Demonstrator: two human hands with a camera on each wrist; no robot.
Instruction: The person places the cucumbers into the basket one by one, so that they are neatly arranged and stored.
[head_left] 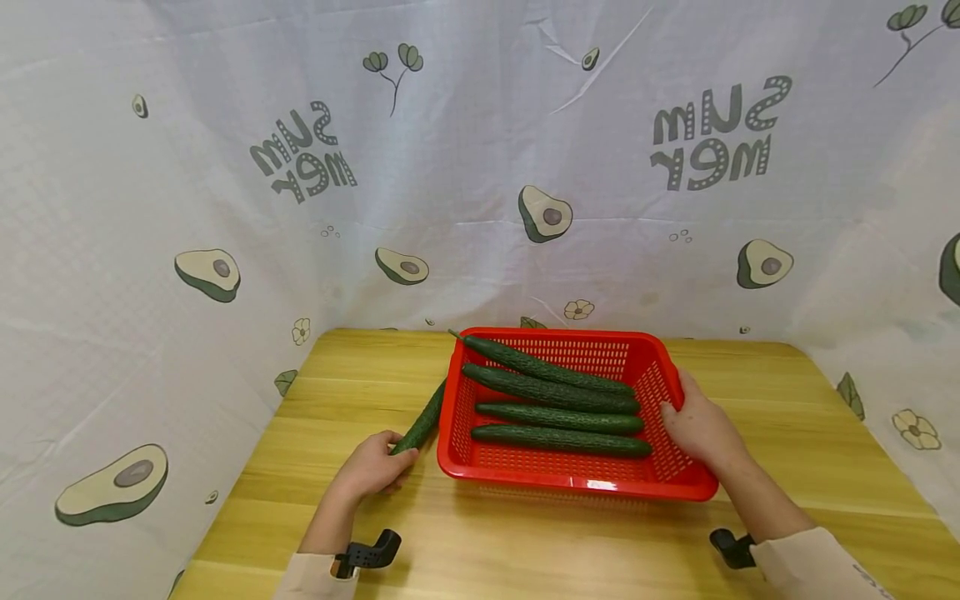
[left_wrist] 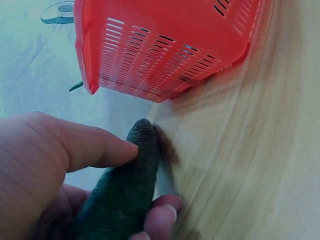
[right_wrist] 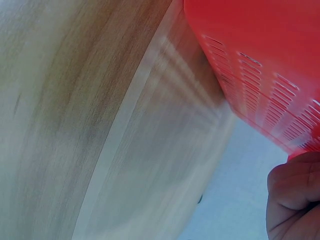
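Observation:
My left hand (head_left: 377, 464) grips a dark green cucumber (head_left: 422, 422) near its front end, left of the red basket (head_left: 577, 482). In the left wrist view the thumb lies along the top of that cucumber (left_wrist: 125, 195) and fingertips show on its other side. The cucumber's far end is hidden by the basket in the head view. My right hand (head_left: 701, 423) holds the basket's right rim, thumb over the edge. Inside the basket several cucumbers (head_left: 558, 417) lie side by side; the rearmost one (head_left: 540, 364) has its stem poking over the back left corner.
The basket stands on a wood-grain table (head_left: 525, 550). A white curtain (head_left: 465, 167) printed with avocados and flowers hangs behind the table and along both sides. A black wrist camera (head_left: 372, 552) sits on my left wrist, another (head_left: 731, 548) on my right.

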